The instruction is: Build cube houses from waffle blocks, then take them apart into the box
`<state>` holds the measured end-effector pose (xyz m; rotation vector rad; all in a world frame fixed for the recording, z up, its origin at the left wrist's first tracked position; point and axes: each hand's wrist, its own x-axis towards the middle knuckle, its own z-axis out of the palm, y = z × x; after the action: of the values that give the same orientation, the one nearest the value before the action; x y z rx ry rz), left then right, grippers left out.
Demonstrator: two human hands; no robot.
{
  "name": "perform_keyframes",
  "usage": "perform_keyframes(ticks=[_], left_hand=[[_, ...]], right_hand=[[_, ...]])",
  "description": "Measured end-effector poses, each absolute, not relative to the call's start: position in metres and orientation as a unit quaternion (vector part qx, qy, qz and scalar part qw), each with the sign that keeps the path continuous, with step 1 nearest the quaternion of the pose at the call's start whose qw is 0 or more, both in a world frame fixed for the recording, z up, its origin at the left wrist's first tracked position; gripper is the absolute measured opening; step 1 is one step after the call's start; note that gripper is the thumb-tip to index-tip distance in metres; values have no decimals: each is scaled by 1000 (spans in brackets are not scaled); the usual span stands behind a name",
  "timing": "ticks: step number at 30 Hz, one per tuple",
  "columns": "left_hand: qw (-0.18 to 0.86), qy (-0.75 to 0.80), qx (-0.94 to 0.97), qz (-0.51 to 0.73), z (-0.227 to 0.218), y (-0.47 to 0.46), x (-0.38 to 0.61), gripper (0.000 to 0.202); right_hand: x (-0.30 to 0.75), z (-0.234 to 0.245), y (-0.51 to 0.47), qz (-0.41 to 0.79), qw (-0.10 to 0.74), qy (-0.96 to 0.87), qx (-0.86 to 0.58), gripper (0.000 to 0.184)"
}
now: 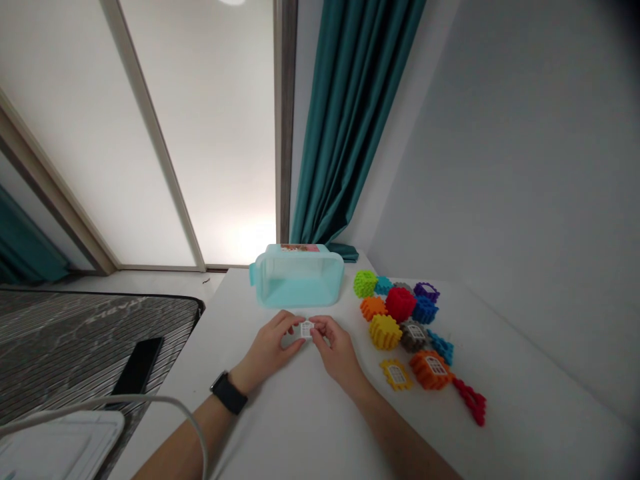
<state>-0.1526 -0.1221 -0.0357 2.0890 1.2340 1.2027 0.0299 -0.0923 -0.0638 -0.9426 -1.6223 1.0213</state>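
Observation:
My left hand (273, 338) and my right hand (336, 349) meet over the white table (235, 333), pinching a small white window-patterned toy piece (306, 329) between their fingers. Parts of the piece are hidden by my fingers. Behind my hands stands a clear aqua plastic storage box (297, 280) with a latch on its left side. To the right of my right hand lies a loose group of several bumpy toy blocks in bright colours, the yellow gear-edged block (385, 332) being nearest.
A dark phone (137, 365) lies on a striped grey surface (75, 340) left of the table. A white cable (173, 403) and a white device (60, 447) sit at the lower left. A wall and teal curtain (345, 120) rise behind the table.

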Motion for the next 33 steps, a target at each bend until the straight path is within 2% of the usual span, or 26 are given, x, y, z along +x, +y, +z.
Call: perform_keyframes(ticks=[5, 13, 24, 33], left_hand=[[186, 443, 757, 442, -36, -122, -155, 29], [127, 426, 755, 482, -39, -120, -156, 36], [127, 408, 756, 495, -34, -124, -154, 37], [132, 409, 758, 491, -34, -123, -152, 39]], right_hand=[[29, -63, -93, 417, 473, -679, -375, 24], [28, -56, -99, 326, 479, -739, -345, 34], [33, -51, -100, 256, 490, -765, -330, 30], [31, -48, -102, 268, 492, -761, -327, 29]])
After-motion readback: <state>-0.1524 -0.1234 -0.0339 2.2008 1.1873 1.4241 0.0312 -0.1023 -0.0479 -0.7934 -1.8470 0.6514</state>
